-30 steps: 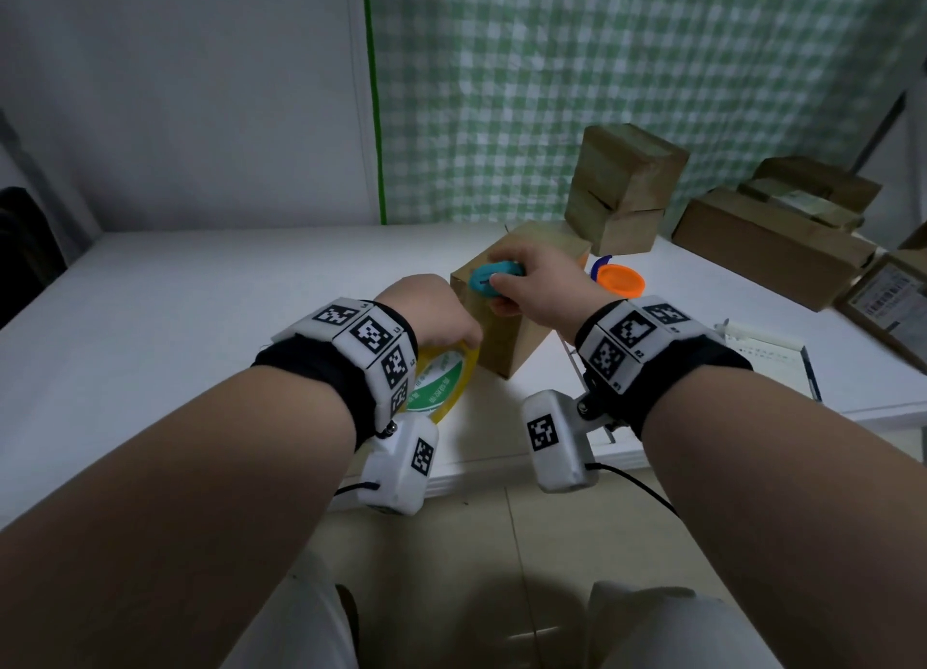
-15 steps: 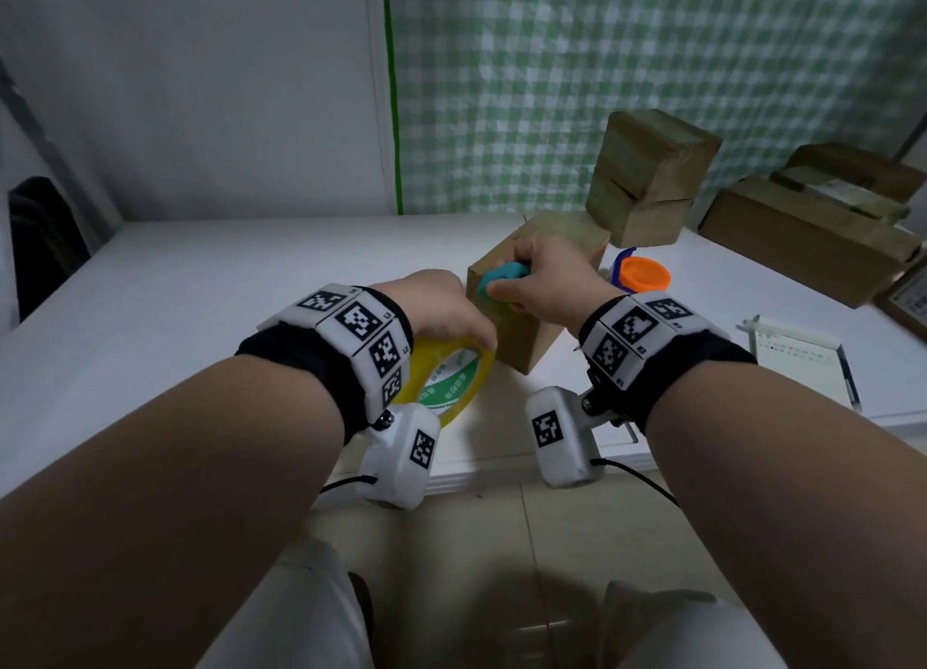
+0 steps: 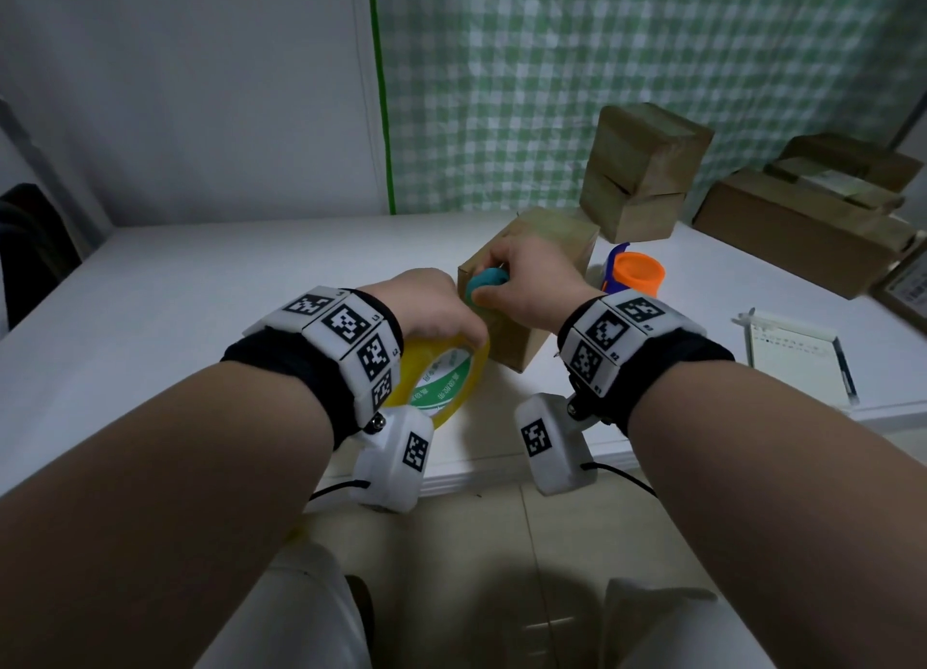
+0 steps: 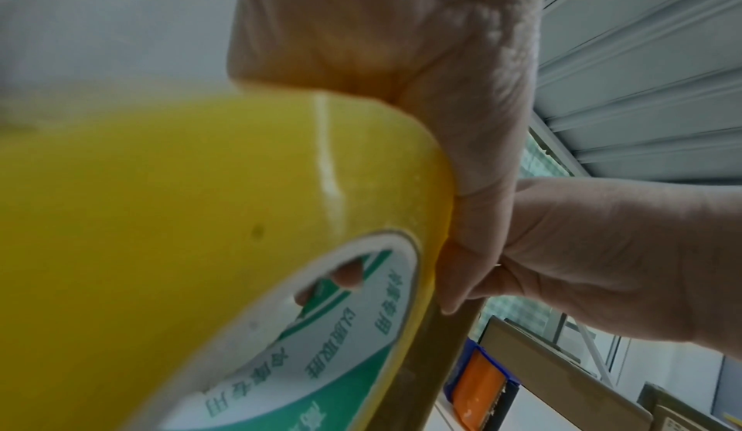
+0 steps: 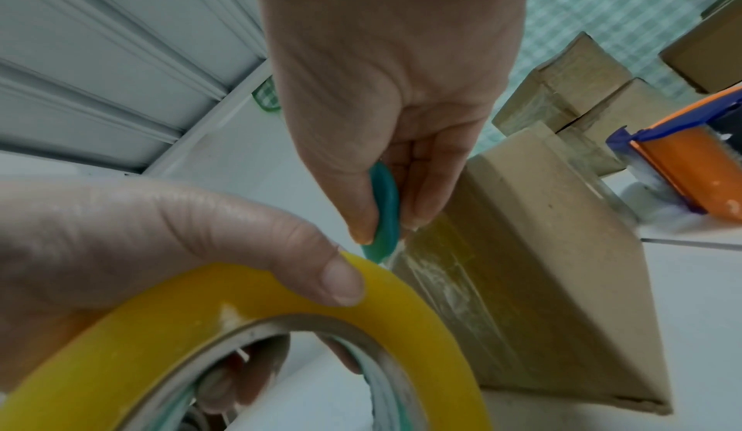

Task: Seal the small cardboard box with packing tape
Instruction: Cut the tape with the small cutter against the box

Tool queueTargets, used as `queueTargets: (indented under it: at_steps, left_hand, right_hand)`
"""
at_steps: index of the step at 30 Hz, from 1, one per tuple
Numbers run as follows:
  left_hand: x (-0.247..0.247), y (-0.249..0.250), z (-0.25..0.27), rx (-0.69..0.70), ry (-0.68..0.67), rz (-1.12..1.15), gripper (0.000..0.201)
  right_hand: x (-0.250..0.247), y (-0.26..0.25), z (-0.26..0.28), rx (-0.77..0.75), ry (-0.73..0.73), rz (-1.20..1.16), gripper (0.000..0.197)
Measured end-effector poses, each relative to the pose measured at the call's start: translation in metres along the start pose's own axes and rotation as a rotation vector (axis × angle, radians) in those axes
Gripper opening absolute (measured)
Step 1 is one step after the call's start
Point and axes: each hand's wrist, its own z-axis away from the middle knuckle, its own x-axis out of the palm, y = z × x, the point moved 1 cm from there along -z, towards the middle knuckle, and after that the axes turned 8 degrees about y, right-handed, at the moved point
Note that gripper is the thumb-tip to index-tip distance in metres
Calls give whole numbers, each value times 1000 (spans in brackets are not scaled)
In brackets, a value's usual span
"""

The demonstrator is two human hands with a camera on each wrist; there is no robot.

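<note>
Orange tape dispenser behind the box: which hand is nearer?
Right. The right hand pinches a teal cutter at the small box, just left of the orange tape dispenser. The left hand grips the tape roll, farther left.

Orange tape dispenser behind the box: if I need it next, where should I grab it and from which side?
Probably around the rounded orange body of the tape dispenser, coming from above and the right: the small cardboard box blocks its left, while its blue frame and toothed edge look awkward to grasp.

The white counter (image 3: 210, 287) carries a small cardboard box (image 3: 547, 247), stacked boxes (image 3: 642, 172) far right, an orange dispenser (image 3: 637, 272), and a notepad (image 3: 792, 362).
</note>
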Motion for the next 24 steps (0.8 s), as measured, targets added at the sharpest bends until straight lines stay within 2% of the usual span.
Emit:
queueTargets:
  at_steps: [11,14,24]
  left_hand:
    - [0,3,-1,-15,-10,-12,41]
    - [0,4,0,-30,-8,-15,41]
    - [1,4,2,-27,10,-9,40]
  right_hand:
    - [-3,-3,2,-40,5,91,15]
    - [-4,-1,0,-49,-15,59,10]
    - [-10,4,-2,-7,-70,-55,16]
